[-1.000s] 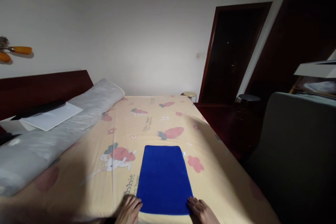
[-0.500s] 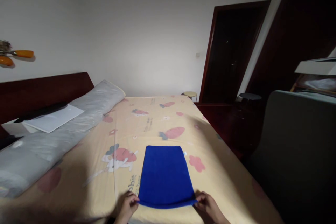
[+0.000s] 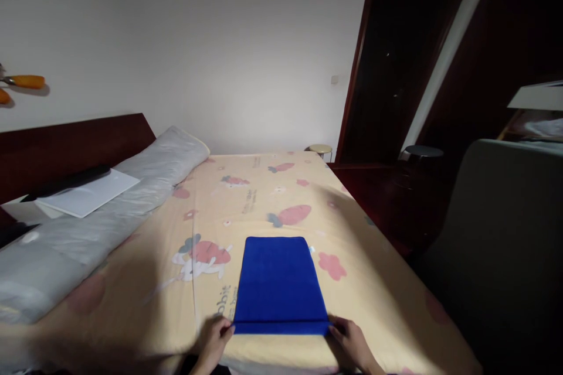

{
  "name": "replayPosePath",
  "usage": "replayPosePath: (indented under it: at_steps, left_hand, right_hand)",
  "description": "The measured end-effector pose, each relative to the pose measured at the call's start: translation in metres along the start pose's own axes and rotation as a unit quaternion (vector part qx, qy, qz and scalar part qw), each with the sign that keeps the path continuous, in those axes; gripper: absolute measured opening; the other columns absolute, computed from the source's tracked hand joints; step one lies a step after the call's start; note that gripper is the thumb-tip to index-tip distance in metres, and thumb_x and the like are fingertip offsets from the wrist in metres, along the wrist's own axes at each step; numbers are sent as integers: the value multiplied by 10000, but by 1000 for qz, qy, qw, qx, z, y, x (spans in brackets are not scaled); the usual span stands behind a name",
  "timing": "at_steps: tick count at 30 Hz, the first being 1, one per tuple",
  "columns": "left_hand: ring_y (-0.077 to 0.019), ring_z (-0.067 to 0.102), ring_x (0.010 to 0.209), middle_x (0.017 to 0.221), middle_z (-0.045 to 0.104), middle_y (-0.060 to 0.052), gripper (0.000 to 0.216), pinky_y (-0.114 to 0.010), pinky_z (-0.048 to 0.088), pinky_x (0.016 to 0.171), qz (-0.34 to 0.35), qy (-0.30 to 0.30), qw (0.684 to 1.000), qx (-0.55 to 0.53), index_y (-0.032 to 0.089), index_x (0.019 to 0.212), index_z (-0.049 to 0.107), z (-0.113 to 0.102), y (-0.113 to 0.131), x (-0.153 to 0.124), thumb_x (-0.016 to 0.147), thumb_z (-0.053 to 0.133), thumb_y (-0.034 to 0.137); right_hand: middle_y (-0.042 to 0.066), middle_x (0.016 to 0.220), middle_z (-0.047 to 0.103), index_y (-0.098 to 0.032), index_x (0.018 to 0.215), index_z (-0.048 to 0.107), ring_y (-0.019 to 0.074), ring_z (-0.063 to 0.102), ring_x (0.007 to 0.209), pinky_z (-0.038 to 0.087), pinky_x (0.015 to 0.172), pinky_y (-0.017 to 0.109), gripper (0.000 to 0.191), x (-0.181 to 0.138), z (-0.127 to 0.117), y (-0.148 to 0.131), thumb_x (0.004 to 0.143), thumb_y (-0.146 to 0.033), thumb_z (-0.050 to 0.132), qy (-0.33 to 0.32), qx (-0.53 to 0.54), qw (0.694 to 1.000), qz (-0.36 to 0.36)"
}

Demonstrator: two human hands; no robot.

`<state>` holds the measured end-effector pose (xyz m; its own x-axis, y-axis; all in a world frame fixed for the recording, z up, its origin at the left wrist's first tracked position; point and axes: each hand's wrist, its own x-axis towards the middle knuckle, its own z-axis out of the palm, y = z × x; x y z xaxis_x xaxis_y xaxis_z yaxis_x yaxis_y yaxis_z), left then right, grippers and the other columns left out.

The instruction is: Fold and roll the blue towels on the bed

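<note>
Head view: a blue cloth [image 3: 280,281] lies flat on the bed [image 3: 264,199], near its front edge, on a yellow sheet [image 3: 378,281] printed with red carrots and rabbits. The cloth's near edge is turned over into a narrow folded strip that runs straight from corner to corner. The left hand [image 3: 214,341] pinches the near left corner of that strip, grip clenched on the cloth; the right hand [image 3: 352,344] pinches the near right corner in the same way. Both hands sit at the bed's front edge, well apart, with the cloth between them.

A long grey pillow [image 3: 101,211] lies along the left side of the bed, against a dark headboard [image 3: 70,146]. A white sheet of paper [image 3: 88,190] rests beside the pillow. Behind the bed, a dark doorway [image 3: 396,70] stands open, with a small stool [image 3: 320,149] near it. A grey chair [image 3: 501,246] stands to the right.
</note>
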<state>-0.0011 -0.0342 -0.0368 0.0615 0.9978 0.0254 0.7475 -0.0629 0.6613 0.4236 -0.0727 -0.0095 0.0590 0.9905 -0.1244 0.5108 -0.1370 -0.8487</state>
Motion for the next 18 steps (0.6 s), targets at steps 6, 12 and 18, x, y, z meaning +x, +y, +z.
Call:
replayPosePath:
  at_steps: [6, 12, 18]
  left_hand:
    - [-175, 581, 688, 641, 596, 13, 245, -293, 451, 687, 16, 10, 999, 39, 231, 637, 588, 2, 9, -7, 812, 501, 378]
    - [-182, 586, 696, 651, 604, 6, 160, -298, 442, 700, 45, 49, 992, 103, 247, 674, 546, 8, 11, -11, 809, 461, 266]
    - [-151, 568, 592, 618, 592, 23, 160, -261, 441, 604, 79, 82, 990, 81, 250, 688, 521, 25, -15, -9, 834, 481, 303]
  right_hand:
    - [102, 904, 765, -222, 891, 694, 273, 703, 868, 512, 795, 345, 404, -7, 11, 6, 814, -478, 391, 25, -88, 995, -27]
    - [53, 765, 721, -257, 857, 633, 201, 678, 698, 494, 661, 284, 291, -15, 26, 20, 878, -377, 369, 81, -165, 981, -61]
    - [68, 911, 718, -257, 1133, 620, 223, 664, 804, 486, 737, 341, 342, -15, 39, 27, 816, -250, 493, 216, -295, 918, -153]
